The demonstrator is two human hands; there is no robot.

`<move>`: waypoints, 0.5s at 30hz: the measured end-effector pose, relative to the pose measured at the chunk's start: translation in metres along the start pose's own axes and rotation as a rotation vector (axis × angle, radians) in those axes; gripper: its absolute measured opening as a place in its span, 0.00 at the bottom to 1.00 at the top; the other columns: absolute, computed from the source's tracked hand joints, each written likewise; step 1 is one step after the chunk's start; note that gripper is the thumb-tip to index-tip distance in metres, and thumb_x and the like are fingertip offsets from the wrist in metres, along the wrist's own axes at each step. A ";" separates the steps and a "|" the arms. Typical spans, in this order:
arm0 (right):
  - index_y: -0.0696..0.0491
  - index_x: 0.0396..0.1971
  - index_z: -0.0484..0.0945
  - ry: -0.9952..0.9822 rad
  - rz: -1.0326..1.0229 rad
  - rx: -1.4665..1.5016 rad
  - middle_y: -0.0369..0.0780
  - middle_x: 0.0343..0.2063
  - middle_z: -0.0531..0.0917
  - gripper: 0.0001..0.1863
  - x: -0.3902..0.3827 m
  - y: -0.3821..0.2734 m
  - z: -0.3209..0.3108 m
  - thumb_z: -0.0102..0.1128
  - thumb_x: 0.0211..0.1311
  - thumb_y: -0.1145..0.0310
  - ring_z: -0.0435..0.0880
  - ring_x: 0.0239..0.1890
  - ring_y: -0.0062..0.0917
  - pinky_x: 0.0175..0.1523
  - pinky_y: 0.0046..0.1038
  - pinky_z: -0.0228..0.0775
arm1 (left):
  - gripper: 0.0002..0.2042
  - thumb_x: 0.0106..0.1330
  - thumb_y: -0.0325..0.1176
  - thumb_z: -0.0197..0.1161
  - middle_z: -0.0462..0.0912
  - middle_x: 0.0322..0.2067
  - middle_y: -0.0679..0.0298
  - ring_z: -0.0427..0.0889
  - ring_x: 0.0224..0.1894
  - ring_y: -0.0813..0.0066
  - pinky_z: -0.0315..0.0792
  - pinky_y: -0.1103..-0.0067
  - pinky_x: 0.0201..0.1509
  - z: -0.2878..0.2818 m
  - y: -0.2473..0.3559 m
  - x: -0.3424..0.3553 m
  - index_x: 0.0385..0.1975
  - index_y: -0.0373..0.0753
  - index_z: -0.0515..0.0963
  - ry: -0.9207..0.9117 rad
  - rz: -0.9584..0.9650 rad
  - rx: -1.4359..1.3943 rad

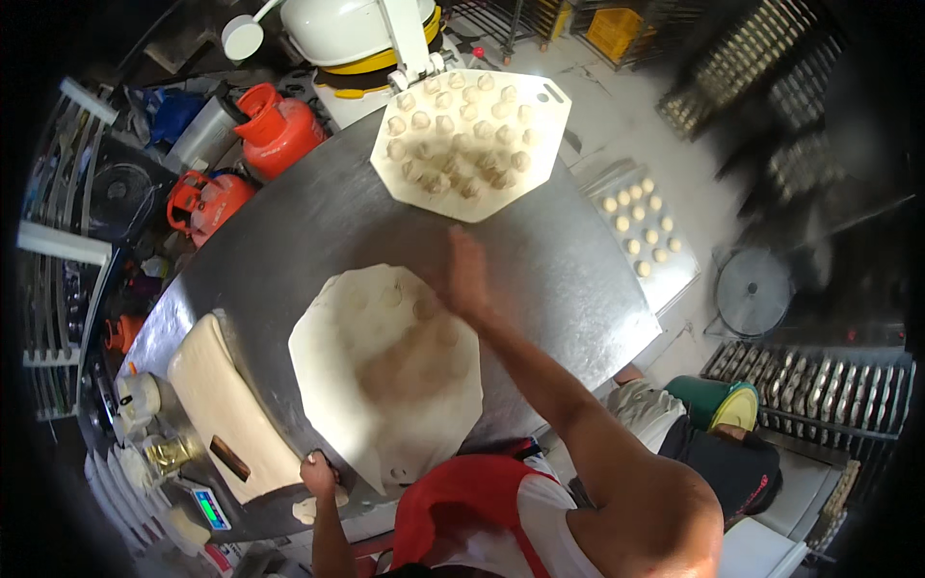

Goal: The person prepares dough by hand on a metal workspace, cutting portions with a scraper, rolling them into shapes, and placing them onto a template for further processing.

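Note:
My right hand (467,275) is stretched over the metal table, blurred by motion, fingers looking extended toward the far board. Its wrist lies by the upper right edge of a pale octagonal board (323,352), which has faint round marks or pieces at its far end and a shadow across its middle. The far octagonal board (400,188) bears rows of small dough balls (445,125). At the lower left my left hand (318,474) is closed beside the end of a long folded dough slab (226,405); what it grips is hidden. A dough scrap (306,511) lies below it.
Left of the slab are a digital scale (210,508) and a small pot (140,397). Red gas cylinders (275,130) and a white mixer (347,29) stand beyond the table (568,279). A tray of dough balls (641,226) is at the right. Another person (703,448) is close on my right.

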State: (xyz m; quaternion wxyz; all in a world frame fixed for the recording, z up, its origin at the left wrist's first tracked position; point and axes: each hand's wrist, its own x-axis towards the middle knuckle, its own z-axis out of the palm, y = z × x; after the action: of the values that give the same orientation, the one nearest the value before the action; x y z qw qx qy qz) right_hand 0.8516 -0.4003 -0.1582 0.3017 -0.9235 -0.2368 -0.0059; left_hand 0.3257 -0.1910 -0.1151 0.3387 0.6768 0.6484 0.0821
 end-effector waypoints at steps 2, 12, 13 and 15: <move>0.60 0.79 0.58 -0.203 -0.008 0.103 0.53 0.74 0.66 0.50 -0.014 -0.086 0.006 0.73 0.65 0.51 0.63 0.76 0.52 0.81 0.52 0.51 | 0.17 0.73 0.38 0.56 0.76 0.14 0.60 0.77 0.12 0.69 0.71 0.69 0.16 -0.007 0.004 -0.004 0.24 0.32 0.75 -0.088 -0.134 -0.056; 0.47 0.64 0.80 -0.200 -0.255 0.041 0.41 0.60 0.75 0.36 -0.002 -0.154 0.051 0.75 0.61 0.42 0.69 0.66 0.41 0.74 0.55 0.55 | 0.16 0.74 0.39 0.56 0.78 0.15 0.59 0.80 0.13 0.68 0.72 0.70 0.17 -0.018 -0.006 0.002 0.27 0.33 0.75 -0.219 -0.016 -0.043; 0.48 0.66 0.80 -0.208 -0.277 0.055 0.42 0.61 0.75 0.38 -0.007 -0.152 0.050 0.75 0.61 0.42 0.69 0.67 0.41 0.75 0.56 0.55 | 0.16 0.74 0.39 0.55 0.78 0.15 0.59 0.80 0.13 0.68 0.72 0.70 0.17 -0.021 -0.009 0.005 0.28 0.33 0.75 -0.264 0.001 -0.025; 0.48 0.67 0.79 -0.230 -0.242 0.024 0.44 0.63 0.74 0.39 -0.017 -0.156 0.042 0.76 0.60 0.42 0.68 0.69 0.42 0.76 0.55 0.55 | 0.15 0.75 0.38 0.55 0.77 0.15 0.60 0.78 0.13 0.69 0.71 0.71 0.16 -0.021 -0.016 0.012 0.27 0.34 0.75 -0.331 0.022 -0.108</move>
State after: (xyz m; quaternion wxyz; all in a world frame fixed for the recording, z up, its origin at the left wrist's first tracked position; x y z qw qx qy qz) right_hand 0.7621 -0.2747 -0.1087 0.2809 -0.8791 -0.3795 0.0661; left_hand 0.3027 -0.1734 -0.1129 0.4757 0.6689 0.5712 0.0080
